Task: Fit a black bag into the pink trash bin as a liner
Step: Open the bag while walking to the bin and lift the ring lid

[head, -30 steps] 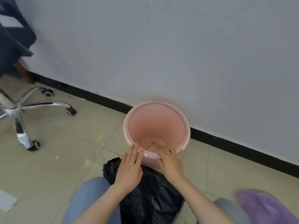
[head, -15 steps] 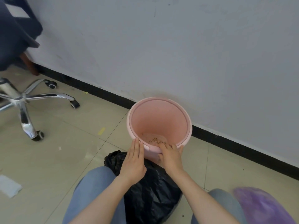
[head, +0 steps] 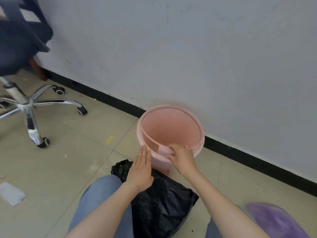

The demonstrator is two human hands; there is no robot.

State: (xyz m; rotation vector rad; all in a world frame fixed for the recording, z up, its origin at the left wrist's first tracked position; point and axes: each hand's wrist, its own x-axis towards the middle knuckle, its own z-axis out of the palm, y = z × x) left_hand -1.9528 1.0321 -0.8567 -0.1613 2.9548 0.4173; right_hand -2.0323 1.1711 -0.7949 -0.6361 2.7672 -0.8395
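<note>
- Left hand [head: 141, 170]: bare, with no glove, ring or watch to be seen; short, plain nails.
- Right hand [head: 183, 158]: also bare, nothing worn on the fingers or at the wrist.
- Both forearms are uncovered as far as the bottom edge of the view; no sleeve shows on either.
- Legs: blue-grey denim trousers [head: 96, 200], smooth cloth with no visible seam or print; one leg shows at lower left, a narrow strip of the other at lower right.
</note>
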